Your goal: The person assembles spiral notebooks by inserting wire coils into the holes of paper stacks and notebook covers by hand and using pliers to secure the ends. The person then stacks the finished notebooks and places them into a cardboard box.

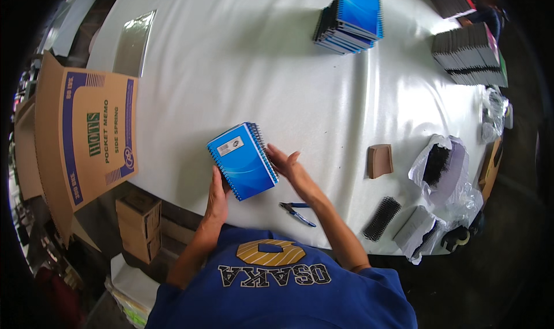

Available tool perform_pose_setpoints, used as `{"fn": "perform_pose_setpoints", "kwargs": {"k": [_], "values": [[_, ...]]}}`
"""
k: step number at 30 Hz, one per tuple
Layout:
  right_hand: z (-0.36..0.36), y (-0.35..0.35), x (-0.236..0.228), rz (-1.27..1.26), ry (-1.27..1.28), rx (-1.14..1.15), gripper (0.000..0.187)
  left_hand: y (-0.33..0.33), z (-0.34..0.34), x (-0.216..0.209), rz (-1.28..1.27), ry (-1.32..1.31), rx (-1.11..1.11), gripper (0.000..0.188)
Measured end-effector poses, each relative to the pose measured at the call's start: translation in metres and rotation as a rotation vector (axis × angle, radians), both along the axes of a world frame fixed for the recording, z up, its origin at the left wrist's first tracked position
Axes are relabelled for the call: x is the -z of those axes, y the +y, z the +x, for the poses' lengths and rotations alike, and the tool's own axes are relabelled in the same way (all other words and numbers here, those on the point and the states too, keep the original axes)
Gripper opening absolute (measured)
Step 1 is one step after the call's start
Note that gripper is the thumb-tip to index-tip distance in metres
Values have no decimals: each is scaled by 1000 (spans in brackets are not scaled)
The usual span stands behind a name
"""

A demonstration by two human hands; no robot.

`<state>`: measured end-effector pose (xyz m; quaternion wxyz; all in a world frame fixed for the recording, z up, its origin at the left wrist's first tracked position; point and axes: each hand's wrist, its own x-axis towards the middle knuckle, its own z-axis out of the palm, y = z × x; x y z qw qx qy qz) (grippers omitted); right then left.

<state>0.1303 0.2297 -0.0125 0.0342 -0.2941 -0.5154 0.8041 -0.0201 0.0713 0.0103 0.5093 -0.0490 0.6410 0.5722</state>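
Observation:
A small stack of blue spiral notebooks (245,167), a white label on its top cover, stands tilted on the white table in front of me. My left hand (217,197) grips it by the lower left side, thumb along the edge and the other fingers partly hidden behind. Beside the coil edge on the right is my right hand (287,164), fingers stretched and apart; whether a fingertip touches the coils I cannot tell. Blue-handled pliers (298,213) lie on the table just below, between my forearms.
Another pile of blue notebooks (352,20) stands at the back. To the right are a brown block (380,161), loose black coils (382,218), plastic-wrapped coils (437,164) and stacked notebooks (467,49). An open cardboard box (86,136) stands at the left edge; a person is at far right.

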Motion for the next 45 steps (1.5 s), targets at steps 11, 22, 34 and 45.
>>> {"fn": "perform_pose_setpoints", "kwargs": {"k": [11, 22, 34, 45], "values": [[20, 119, -16, 149, -14, 514, 84, 228, -25, 11, 327, 97, 719, 81], [9, 154, -12, 167, -43, 563, 74, 274, -29, -1, 278, 17, 736, 95], [110, -85, 8, 1456, -208, -405, 72, 76, -33, -78, 195, 677, 297, 73], [80, -11, -75, 1424, -70, -67, 78, -177, -86, -249, 440, 1333, -318, 46]]}}
